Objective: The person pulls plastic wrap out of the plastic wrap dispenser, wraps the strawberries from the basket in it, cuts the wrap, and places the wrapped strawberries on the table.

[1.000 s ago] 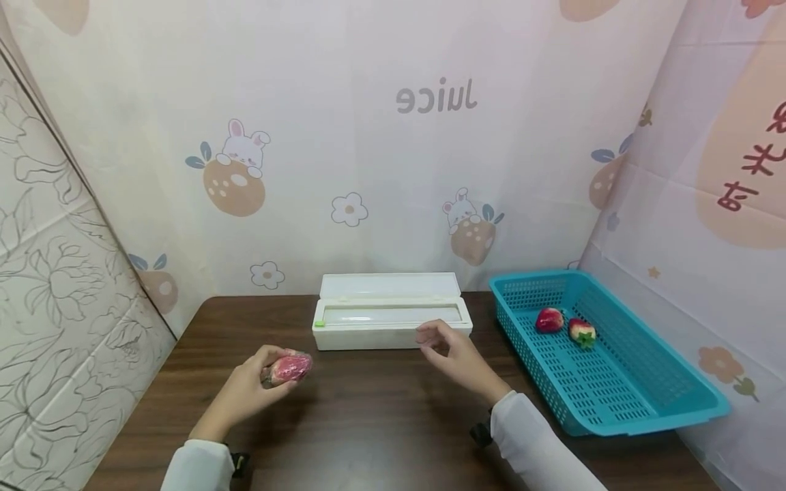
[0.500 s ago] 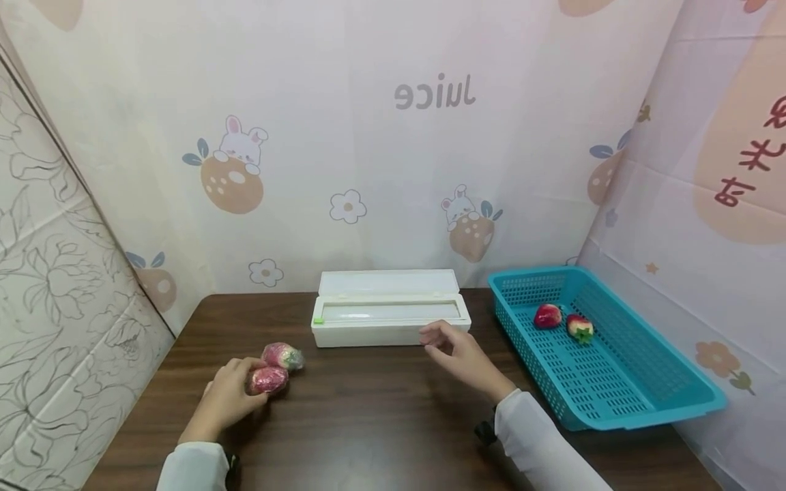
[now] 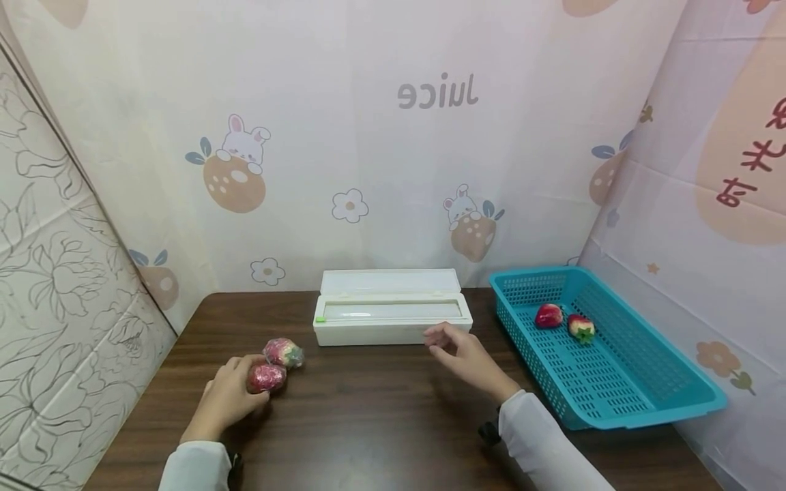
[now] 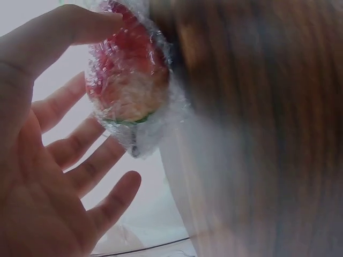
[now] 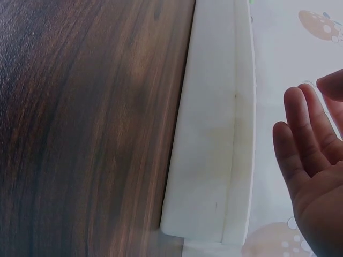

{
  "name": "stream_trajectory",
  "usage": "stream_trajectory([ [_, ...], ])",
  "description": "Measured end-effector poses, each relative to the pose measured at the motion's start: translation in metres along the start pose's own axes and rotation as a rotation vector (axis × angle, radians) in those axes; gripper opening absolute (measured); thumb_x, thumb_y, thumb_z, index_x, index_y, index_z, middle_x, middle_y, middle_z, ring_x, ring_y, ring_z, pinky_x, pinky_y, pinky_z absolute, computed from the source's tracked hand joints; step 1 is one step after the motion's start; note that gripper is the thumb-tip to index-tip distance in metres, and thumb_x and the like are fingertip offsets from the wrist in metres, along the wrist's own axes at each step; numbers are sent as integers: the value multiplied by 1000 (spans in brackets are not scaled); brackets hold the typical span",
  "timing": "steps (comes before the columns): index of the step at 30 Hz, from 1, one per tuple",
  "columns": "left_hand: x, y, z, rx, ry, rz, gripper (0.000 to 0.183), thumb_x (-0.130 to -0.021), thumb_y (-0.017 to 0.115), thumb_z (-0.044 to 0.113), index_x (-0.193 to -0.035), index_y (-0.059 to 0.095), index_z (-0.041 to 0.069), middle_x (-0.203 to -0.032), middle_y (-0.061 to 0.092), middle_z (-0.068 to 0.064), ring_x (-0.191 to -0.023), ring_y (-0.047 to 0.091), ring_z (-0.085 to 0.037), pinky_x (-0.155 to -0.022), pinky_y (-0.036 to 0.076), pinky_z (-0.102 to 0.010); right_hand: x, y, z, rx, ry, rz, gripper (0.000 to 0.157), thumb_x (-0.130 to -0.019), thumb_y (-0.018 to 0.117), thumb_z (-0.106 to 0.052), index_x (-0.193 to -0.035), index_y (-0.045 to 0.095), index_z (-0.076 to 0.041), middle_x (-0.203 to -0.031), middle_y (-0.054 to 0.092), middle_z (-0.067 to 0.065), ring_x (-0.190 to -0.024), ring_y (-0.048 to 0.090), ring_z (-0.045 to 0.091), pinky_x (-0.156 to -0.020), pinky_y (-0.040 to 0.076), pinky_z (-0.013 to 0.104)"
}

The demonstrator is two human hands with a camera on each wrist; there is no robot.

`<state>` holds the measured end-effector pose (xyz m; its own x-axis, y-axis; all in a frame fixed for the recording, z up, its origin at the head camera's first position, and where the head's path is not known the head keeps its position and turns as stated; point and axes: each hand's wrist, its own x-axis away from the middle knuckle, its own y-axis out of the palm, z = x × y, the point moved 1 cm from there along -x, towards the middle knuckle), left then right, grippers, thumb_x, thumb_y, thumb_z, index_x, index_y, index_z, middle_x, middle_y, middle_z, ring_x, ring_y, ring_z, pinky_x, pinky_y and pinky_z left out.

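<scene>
My left hand (image 3: 226, 395) holds a strawberry wrapped in cling film (image 3: 267, 377) between thumb and fingers, low at the table's left side. In the left wrist view its thumb lies on the wrapped fruit (image 4: 128, 75), and the other fingers spread behind and below. A second film-wrapped strawberry (image 3: 284, 352) lies right beside it, toward the wall. My right hand (image 3: 462, 354), loosely curled with nothing in it, hovers near the right front of the white cling film dispenser (image 3: 368, 334). The right wrist view shows that hand (image 5: 316, 150) beside the dispenser (image 5: 209, 134).
The dispenser's lid (image 3: 389, 281) stands raised at the back. On the right, a blue plastic basket (image 3: 651, 427) holds two unwrapped strawberries, one red (image 3: 548, 316) and one paler with green leaves (image 3: 580, 329). Printed cloth walls (image 3: 368, 136) enclose the dark wooden table (image 3: 368, 423).
My left hand has moved left and down with the wrapped strawberry, setting it beside the other wrapped one, which now shows. My right hand has hardly moved.
</scene>
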<state>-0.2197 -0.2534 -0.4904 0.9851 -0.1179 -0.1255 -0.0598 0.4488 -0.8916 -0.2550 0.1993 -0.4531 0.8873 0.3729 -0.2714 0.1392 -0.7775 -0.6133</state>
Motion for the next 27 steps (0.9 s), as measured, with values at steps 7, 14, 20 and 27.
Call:
stream_trajectory([
  [7, -6, -3, 15, 20, 33, 11, 63, -80, 84, 32, -131, 60, 3, -126, 58, -24, -116, 52, -49, -85, 41, -69, 2, -5, 4, 0, 29, -4, 22, -99, 65, -12, -120, 63, -9, -107, 70, 3, -93, 63, 13, -82, 53, 35],
  [14, -17, 1, 27, 41, 77, 38, 49, -83, 81, 26, -125, 64, 7, -120, 61, -19, -113, 54, -44, -87, 40, -66, 3, -9, 5, 14, 16, 16, 21, -97, 66, -7, -118, 64, -12, -102, 68, -7, -91, 64, 12, -79, 54, 32],
  [20, -23, 2, 36, 76, 125, 94, 39, -84, 80, 22, -119, 68, 14, -110, 65, -12, -100, 61, -33, -83, 46, -60, 5, -11, 5, 23, 41, 17, 22, -97, 67, -8, -118, 64, -11, -102, 68, -7, -91, 64, 12, -80, 54, 32],
  [27, -32, 2, 49, 190, 88, 133, 32, -88, 77, 19, -119, 70, 15, -115, 66, -11, -105, 64, -32, -88, 49, -56, 5, -12, 7, 31, 43, 11, 21, -97, 67, -11, -118, 64, -10, -104, 69, -5, -92, 63, 12, -81, 54, 31],
])
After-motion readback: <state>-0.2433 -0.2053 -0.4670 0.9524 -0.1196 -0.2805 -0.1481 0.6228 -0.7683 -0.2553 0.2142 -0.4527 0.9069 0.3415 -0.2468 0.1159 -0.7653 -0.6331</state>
